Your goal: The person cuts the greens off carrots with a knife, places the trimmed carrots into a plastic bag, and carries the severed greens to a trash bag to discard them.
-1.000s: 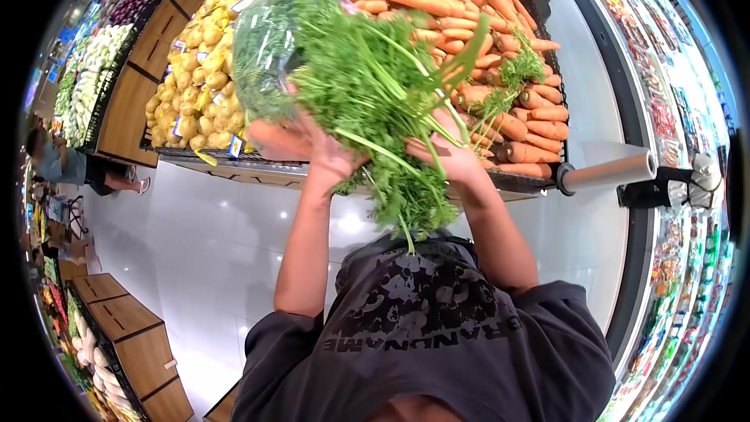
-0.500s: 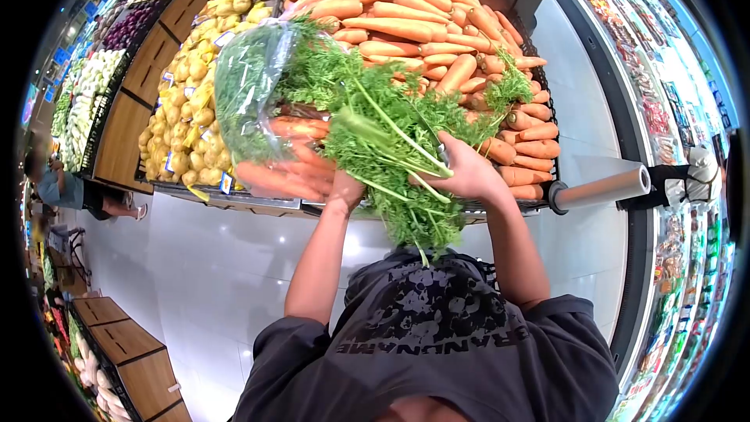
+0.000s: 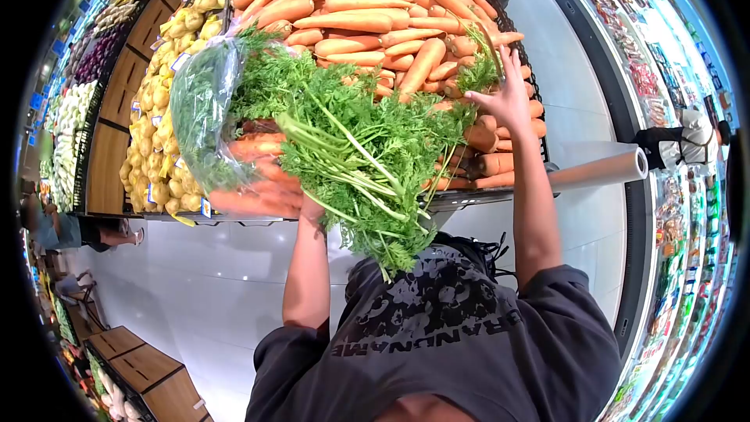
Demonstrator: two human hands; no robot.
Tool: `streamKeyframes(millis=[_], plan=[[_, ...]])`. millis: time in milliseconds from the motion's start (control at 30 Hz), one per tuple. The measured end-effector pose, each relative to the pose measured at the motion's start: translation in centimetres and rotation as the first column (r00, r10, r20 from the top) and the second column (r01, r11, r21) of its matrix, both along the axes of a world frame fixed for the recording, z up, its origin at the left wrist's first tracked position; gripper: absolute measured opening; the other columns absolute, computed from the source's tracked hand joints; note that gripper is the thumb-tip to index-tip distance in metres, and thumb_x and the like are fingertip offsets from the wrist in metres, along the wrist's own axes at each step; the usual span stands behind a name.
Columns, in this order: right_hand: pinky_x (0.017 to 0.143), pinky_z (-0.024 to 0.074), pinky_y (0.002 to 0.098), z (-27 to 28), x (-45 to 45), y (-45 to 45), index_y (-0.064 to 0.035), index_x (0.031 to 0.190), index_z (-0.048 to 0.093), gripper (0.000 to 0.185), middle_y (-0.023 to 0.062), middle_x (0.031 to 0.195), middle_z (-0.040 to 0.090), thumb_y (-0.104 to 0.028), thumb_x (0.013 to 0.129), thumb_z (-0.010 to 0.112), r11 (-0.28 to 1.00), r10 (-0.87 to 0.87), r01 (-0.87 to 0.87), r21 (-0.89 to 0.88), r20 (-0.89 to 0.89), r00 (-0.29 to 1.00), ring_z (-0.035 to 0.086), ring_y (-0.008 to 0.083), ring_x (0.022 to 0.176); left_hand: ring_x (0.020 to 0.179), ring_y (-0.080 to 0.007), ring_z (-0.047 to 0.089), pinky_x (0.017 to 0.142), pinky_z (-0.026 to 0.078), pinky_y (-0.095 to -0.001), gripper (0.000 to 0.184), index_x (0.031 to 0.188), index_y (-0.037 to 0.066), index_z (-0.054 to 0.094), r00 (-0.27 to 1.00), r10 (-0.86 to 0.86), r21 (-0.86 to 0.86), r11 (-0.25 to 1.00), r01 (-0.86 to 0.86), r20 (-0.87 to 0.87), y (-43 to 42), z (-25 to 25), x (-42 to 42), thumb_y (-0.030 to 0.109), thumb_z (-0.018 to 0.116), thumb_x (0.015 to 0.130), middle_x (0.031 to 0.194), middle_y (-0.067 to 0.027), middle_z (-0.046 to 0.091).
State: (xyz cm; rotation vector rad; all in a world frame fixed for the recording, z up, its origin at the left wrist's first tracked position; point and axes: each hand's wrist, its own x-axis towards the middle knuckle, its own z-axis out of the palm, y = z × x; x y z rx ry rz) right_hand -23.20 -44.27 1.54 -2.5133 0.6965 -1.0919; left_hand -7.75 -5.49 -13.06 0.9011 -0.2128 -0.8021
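Note:
My left hand (image 3: 312, 209) is at the lower edge of a bunch of carrots (image 3: 254, 202) with long leafy tops (image 3: 367, 156); the carrots and leaves hide most of its fingers. The carrot roots point left, and the stems hang toward my shirt. A clear plastic bag (image 3: 205, 98) with more greens inside lies against the bunch on its left. My right hand (image 3: 509, 100) is open over the right side of the carrot pile (image 3: 367, 22), thumb and fingers apart, beside a small green sprig (image 3: 478, 74).
Bagged yellow potatoes (image 3: 160, 137) fill the left part of the stand. A plastic bag roll (image 3: 598, 170) sticks out at the right corner. Wooden crates (image 3: 144, 367) stand lower left. One person (image 3: 58, 227) is at the left, another (image 3: 680, 139) by the right shelves.
My right hand has left the carrot tops and moved up and right to the sprig. My left hand and the bunch have shifted left in view, along with the stand.

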Motion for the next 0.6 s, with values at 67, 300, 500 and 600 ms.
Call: streamKeyframes(millis=[67,300,500,600], plan=[[0.116,0.0410,0.0451,-0.2,0.8,-2.1,-0.0087,0.159,0.037,0.111,0.0277,0.152,0.045,-0.026,0.066,0.096,0.996,-0.017,0.031,0.082,-0.173,0.985,0.048,0.0377,0.139,0.118,-0.0210,0.060,0.102,0.053,-0.0332,0.052,0.143,0.001,0.050,0.999,0.020,0.021,1.000,-0.020,0.034,0.3,1.0,0.2,0.007,0.069,0.095,0.132,-0.0101,0.062],[0.096,0.0547,0.0435,-1.2,1.0,-4.8,-0.0155,0.145,0.054,0.078,0.0163,0.138,0.058,-0.011,0.073,0.085,0.993,-0.026,0.064,0.097,-0.351,0.936,0.061,0.0358,0.123,0.118,-0.0212,0.060,0.102,0.053,-0.0335,0.052,0.143,0.001,0.050,0.989,0.105,0.045,0.993,-0.110,0.100,0.3,3.0,0.7,0.008,0.069,0.095,0.132,-0.0102,0.062],[0.076,0.0552,0.0388,-1.6,-1.8,-3.2,-0.0057,0.118,0.067,0.036,0.0123,0.095,0.072,-0.014,0.085,0.078,0.908,-0.049,0.076,0.412,-0.075,0.996,0.070,0.0285,0.088,0.118,-0.0213,0.060,0.102,0.053,-0.0338,0.052,0.143,0.002,0.050,0.976,0.168,0.031,0.984,-0.174,0.141,-0.2,4.4,0.8,0.008,0.069,0.096,0.133,-0.0103,0.061],[0.061,0.0554,0.0322,-1.3,-2.2,-3.2,-0.0015,0.105,0.071,0.022,0.0041,0.076,0.070,-0.016,0.090,0.075,0.775,-0.050,0.004,0.632,0.055,0.997,0.068,0.0122,0.068,0.118,-0.0214,0.060,0.102,0.053,-0.0339,0.052,0.143,0.002,0.050,0.968,0.196,0.024,0.979,-0.202,0.160,-0.1,5.0,0.8,0.008,0.069,0.096,0.133,-0.0103,0.061]])
